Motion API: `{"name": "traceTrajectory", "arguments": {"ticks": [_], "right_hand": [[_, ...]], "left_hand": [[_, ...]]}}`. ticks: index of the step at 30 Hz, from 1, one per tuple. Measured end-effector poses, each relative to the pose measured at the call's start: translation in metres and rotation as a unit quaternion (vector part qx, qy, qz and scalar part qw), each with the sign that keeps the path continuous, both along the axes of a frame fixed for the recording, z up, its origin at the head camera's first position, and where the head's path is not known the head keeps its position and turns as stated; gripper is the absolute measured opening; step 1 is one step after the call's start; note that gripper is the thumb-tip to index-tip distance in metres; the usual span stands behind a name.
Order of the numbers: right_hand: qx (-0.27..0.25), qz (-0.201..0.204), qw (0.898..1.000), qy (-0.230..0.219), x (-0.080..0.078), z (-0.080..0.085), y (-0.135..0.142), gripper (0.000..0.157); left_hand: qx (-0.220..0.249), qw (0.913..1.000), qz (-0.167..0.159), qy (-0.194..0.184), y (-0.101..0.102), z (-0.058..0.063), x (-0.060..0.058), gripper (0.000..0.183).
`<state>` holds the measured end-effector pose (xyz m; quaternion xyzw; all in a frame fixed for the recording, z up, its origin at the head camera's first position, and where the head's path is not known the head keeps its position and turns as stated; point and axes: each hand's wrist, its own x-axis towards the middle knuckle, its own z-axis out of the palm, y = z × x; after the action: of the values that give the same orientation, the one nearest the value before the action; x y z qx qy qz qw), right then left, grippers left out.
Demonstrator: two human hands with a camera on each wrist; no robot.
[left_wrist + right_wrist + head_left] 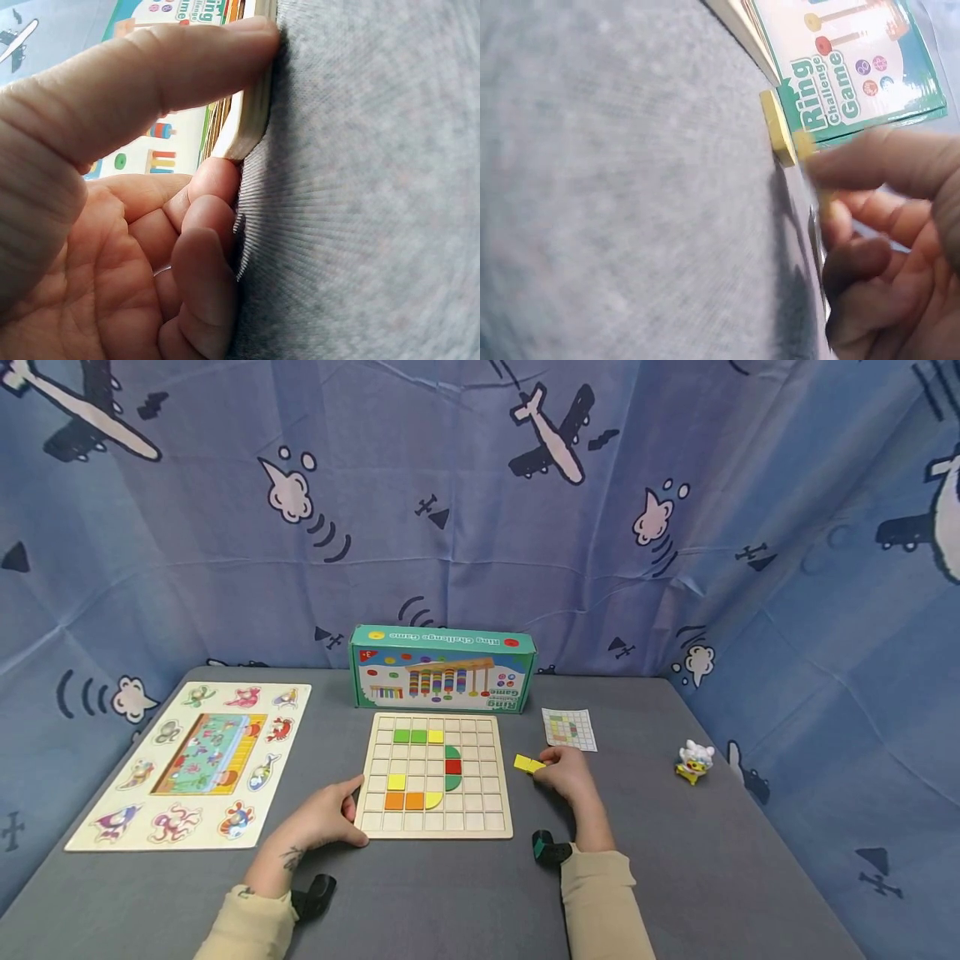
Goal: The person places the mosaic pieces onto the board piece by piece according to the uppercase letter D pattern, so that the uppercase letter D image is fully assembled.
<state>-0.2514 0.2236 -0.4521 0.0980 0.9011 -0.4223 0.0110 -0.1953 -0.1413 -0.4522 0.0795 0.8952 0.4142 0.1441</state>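
A wooden grid board [476,818] lies on the table, with green, yellow, orange and red flat pieces in some of its cells. My left hand [321,817] grips the board's near left corner, its thumb along the near edge and its fingers against the left side, as the left wrist view also shows. Right of the board, my right hand [567,774] pinches a yellow piece [804,142] between thumb and fingers, blurred and partly hidden in the right wrist view. Beside it, a second yellow square piece [777,127] shows close to the table.
A green Ring Challenge Game box [442,670] stands behind the board. On the left lies a sea-animal puzzle board [142,727]. Behind my right hand is a small pattern card [570,727]. Farther right stands a small white and yellow figurine [694,761].
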Motion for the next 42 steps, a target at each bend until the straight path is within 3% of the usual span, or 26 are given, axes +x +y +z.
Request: {"name": "traceTrajectory", "arguments": {"ticks": [4, 7, 10, 15, 18, 21, 26, 32, 38, 42], "right_hand": [[-0.032, 0.000, 0.999, 0.030, -0.001, 0.005, -0.010, 0.030], [-0.090, 0.008, 0.994, 0.064, -0.003, 0.009, -0.022, 0.030], [-0.169, 0.025, 0.980, 0.101, -0.004, 0.014, -0.037, 0.030], [-0.276, 0.085, 0.948, 0.137, -0.005, 0.020, -0.066, 0.032], [-0.306, 0.126, 0.934, 0.131, -0.007, 0.021, -0.083, 0.033], [-0.314, 0.155, 0.930, 0.114, -0.009, 0.021, -0.099, 0.033], [-0.275, 0.193, 0.938, 0.088, -0.010, 0.020, -0.125, 0.032], [-0.151, 0.225, 0.960, 0.066, -0.013, 0.019, -0.154, 0.026], [-0.027, 0.205, 0.978, 0.021, -0.015, 0.020, -0.176, 0.025], [0.042, 0.198, 0.979, -0.003, -0.017, 0.018, -0.184, 0.023]], "left_hand": [[-0.001, 1.0000, 0.002, 0.000, 0.000, -0.001, 0.001, 0.097], [-0.002, 1.0000, 0.002, 0.000, 0.000, -0.001, 0.000, 0.096], [-0.001, 1.0000, 0.002, -0.001, 0.000, -0.001, 0.000, 0.096], [-0.002, 1.0000, 0.003, -0.002, -0.001, -0.002, 0.000, 0.096], [-0.001, 1.0000, 0.003, -0.002, -0.001, -0.002, 0.001, 0.096], [-0.002, 1.0000, 0.002, -0.001, -0.001, -0.002, 0.000, 0.097], [-0.006, 1.0000, 0.004, -0.006, 0.000, -0.001, 0.000, 0.097], [-0.007, 0.9998, 0.009, -0.014, 0.001, 0.001, 0.000, 0.096], [-0.001, 0.9999, 0.009, -0.014, 0.000, 0.000, -0.001, 0.096], [0.002, 0.9999, 0.008, -0.013, 0.000, 0.000, -0.001, 0.096]]}}
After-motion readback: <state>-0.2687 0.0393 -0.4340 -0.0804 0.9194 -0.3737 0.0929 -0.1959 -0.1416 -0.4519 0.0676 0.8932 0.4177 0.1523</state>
